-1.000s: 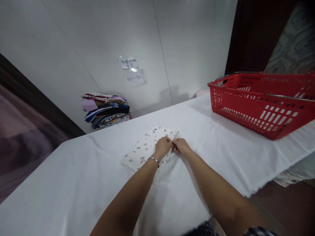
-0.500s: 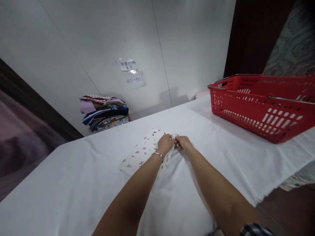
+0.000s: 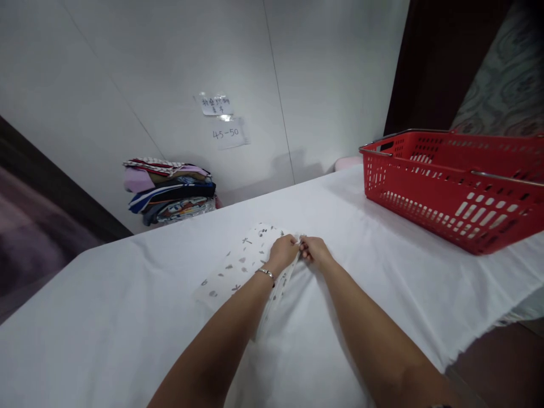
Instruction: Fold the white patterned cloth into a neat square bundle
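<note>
Hands meet at the far right corner of a patterned white cloth lying mid-table: left hand and right hand both pinch its edge. Cloth appears partly folded; stacked garments far left, red basket right

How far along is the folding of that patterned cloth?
Done: folded stack sits by the wall. In hand: left hand and right hand pinch one edge of the patterned cloth, lying as a narrow strip on the table. Left: it isn't stacked yet.
</note>
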Motion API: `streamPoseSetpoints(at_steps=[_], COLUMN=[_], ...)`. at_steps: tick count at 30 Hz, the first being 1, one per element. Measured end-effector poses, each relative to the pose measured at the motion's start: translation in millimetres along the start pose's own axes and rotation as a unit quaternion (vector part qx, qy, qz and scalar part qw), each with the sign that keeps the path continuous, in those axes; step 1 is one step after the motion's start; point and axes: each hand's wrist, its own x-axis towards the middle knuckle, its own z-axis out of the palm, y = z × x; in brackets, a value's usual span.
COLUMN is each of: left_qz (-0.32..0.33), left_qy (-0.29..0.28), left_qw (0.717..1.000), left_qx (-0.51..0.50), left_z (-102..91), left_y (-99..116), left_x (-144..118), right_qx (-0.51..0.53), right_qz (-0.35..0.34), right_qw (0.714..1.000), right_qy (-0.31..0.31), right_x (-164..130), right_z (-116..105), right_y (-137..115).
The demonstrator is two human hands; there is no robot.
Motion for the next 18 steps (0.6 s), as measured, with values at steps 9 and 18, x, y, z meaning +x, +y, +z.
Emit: streamPoseSetpoints(at_steps=[9, 18], left_qz=[-0.004, 0.032], left_qy=[-0.011, 0.007], left_qw=[0.996, 0.998], left_qx=[-0.086, -0.060], left_z=[-5.9, 5.3], left_y=[-5.1, -5.2], left_x=[9.6, 3.0], right_qx=[-0.033, -0.038], right_qz=[-0.010, -0.022], right_qw=[0.999, 0.999], right_qy=[0.019, 0.008], right_x=[-5.2, -2.6], right_z=[2.9, 0.2], right_y=[-3.1, -0.3])
